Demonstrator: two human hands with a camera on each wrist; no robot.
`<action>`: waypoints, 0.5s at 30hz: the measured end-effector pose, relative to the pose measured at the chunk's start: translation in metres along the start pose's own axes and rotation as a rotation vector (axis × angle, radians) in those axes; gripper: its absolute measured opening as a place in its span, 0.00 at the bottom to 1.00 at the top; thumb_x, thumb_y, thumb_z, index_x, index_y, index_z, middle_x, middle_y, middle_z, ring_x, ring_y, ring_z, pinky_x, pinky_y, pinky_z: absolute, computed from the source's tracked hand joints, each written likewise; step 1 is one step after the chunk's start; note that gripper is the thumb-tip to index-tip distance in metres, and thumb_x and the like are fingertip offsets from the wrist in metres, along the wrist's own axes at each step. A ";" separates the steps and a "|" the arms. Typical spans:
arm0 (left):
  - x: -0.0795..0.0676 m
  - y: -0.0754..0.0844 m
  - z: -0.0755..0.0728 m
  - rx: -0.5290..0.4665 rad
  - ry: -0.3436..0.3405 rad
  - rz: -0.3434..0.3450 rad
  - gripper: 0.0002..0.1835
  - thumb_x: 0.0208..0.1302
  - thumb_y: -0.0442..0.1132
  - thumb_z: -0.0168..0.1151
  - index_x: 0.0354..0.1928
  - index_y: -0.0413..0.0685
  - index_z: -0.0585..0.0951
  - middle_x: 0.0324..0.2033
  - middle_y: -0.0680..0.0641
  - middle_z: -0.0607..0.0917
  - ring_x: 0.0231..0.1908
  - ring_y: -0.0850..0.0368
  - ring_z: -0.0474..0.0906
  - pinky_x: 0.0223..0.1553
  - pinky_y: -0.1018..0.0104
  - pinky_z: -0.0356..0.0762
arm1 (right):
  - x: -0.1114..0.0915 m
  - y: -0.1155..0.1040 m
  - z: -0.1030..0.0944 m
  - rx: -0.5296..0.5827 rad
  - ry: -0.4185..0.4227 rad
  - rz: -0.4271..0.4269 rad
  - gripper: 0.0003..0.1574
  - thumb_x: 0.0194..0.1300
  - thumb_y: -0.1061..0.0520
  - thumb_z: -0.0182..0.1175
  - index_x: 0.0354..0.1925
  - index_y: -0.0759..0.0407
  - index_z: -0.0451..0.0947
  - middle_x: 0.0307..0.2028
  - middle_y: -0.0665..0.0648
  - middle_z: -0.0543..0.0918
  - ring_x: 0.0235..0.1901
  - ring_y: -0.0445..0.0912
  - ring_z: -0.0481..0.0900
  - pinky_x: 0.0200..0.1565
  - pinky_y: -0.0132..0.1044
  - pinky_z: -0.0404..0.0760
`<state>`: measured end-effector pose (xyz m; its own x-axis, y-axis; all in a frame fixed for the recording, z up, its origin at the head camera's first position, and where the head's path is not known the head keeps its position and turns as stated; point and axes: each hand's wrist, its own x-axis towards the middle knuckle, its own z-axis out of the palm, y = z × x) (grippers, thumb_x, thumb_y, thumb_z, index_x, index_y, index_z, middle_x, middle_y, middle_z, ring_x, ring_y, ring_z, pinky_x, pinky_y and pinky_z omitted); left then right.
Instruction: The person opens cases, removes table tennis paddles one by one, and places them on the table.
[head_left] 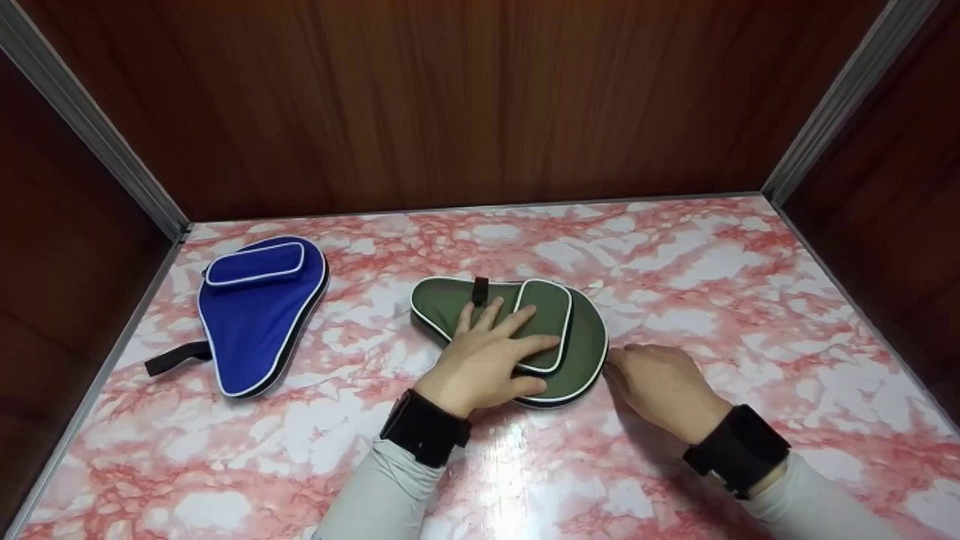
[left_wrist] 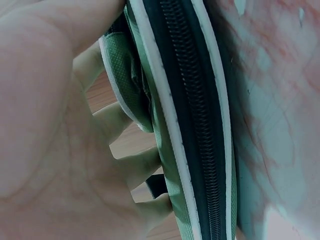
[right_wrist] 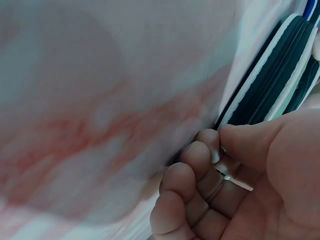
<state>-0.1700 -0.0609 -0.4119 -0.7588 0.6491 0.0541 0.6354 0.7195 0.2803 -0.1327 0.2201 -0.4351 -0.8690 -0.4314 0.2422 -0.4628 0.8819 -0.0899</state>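
Observation:
A green table tennis paddle case [head_left: 589,337] with white piping lies flat, its narrow end to the left. My left hand [head_left: 480,367] rests on top of it with spread fingers, partly over its front pocket [head_left: 546,307]. The left wrist view shows the closed zipper [left_wrist: 192,100] along the case's near side. At the rounded right end, my right hand [head_left: 660,386] has its fingers curled, with thumb and index finger pinched together against the zippered edge [right_wrist: 265,75]. A bit of metal [right_wrist: 222,174], seemingly the zipper pull, shows between those fingers; most of it is hidden.
To the left lies a blue paddle case [head_left: 259,322] with a white-edged pocket and a black strap [head_left: 176,358]. The red-and-white marbled tabletop [head_left: 675,262] is bounded by dark wood panels [head_left: 480,105] at the back and both sides.

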 end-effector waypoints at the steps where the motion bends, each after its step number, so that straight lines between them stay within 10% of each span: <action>1: 0.000 0.000 0.000 0.001 0.002 0.001 0.34 0.71 0.62 0.72 0.77 0.74 0.79 0.84 0.47 0.66 0.83 0.27 0.54 0.78 0.23 0.45 | -0.001 -0.001 0.000 -0.002 -0.002 -0.002 0.07 0.75 0.58 0.70 0.37 0.49 0.83 0.21 0.52 0.79 0.25 0.54 0.84 0.27 0.55 0.81; 15: -0.001 0.000 -0.001 0.000 0.003 0.001 0.34 0.71 0.63 0.72 0.77 0.75 0.79 0.84 0.47 0.65 0.83 0.27 0.54 0.78 0.23 0.45 | -0.009 -0.014 -0.001 -0.024 -0.036 -0.036 0.04 0.75 0.57 0.71 0.41 0.49 0.84 0.21 0.49 0.79 0.27 0.52 0.85 0.31 0.52 0.83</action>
<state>-0.1694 -0.0611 -0.4112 -0.7589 0.6487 0.0573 0.6359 0.7191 0.2802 -0.1179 0.2117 -0.4351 -0.8580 -0.4686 0.2104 -0.4896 0.8700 -0.0584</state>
